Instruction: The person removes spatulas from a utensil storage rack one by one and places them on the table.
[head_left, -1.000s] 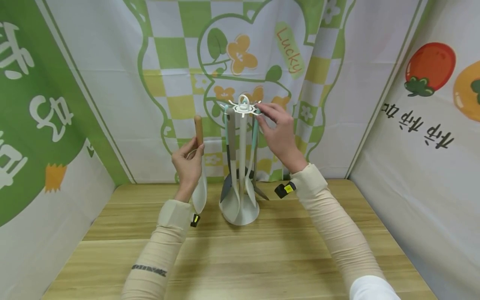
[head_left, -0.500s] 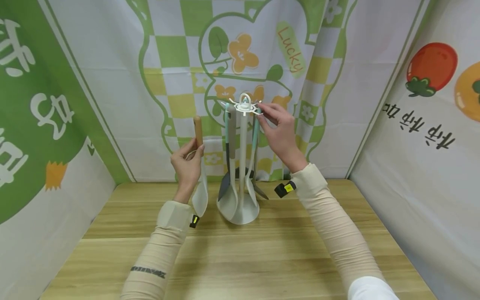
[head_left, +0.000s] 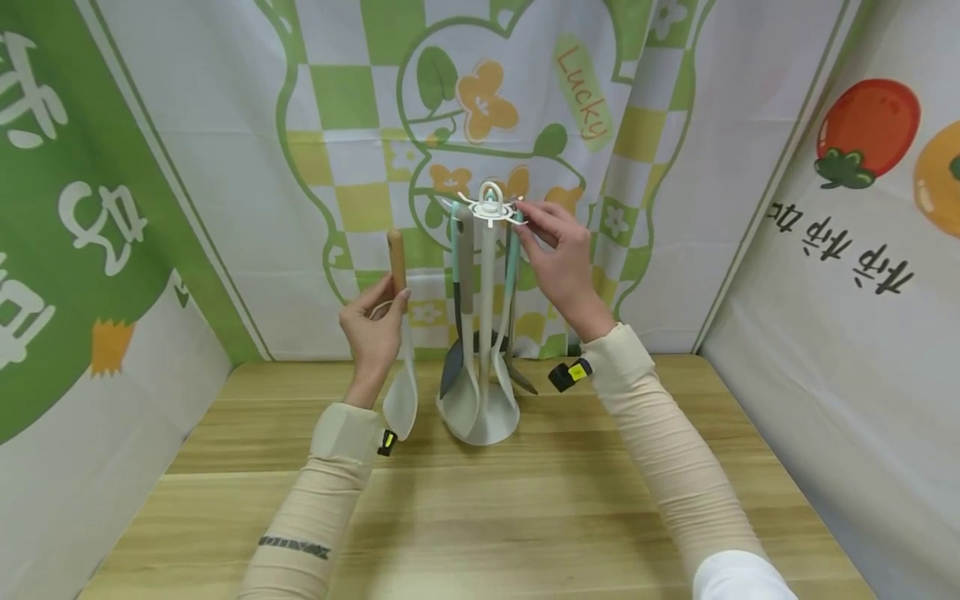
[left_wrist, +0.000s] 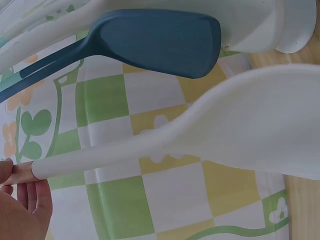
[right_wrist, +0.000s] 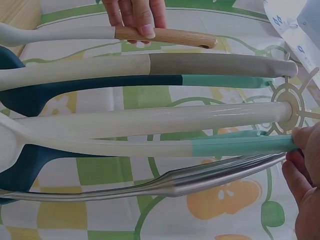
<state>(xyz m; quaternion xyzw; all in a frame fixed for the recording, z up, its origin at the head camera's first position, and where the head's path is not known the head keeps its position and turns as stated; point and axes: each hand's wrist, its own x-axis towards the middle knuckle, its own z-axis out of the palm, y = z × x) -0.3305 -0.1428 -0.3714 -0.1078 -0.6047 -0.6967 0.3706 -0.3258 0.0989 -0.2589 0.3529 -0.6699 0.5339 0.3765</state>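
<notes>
In the head view my left hand [head_left: 372, 329] pinches the wooden handle of a white spoon [head_left: 402, 404], which hangs bowl down to the left of a white utensil rack [head_left: 487, 283]. The left wrist view shows the spoon's broad pale bowl [left_wrist: 260, 125] up close. My right hand [head_left: 562, 258] is at the rack's top ring [head_left: 491, 210]. Its thumb and fingers pinch the upper end of a white spoon with a mint-green handle [right_wrist: 230, 145], beside the ring. Part of this hand lies outside the right wrist view.
On the rack also hang a white ladle with a grey handle [head_left: 466, 267], a dark blue turner [left_wrist: 155, 40] and a metal utensil [right_wrist: 200, 182]. The rack stands on a wooden table [head_left: 480, 517], close before a printed curtain [head_left: 345, 100].
The bowl of the wooden-handled spoon has swung slightly lower in the head view, its handle staying nearly in place. My right hand keeps its hold at the ring. The head view has tilted slightly.
</notes>
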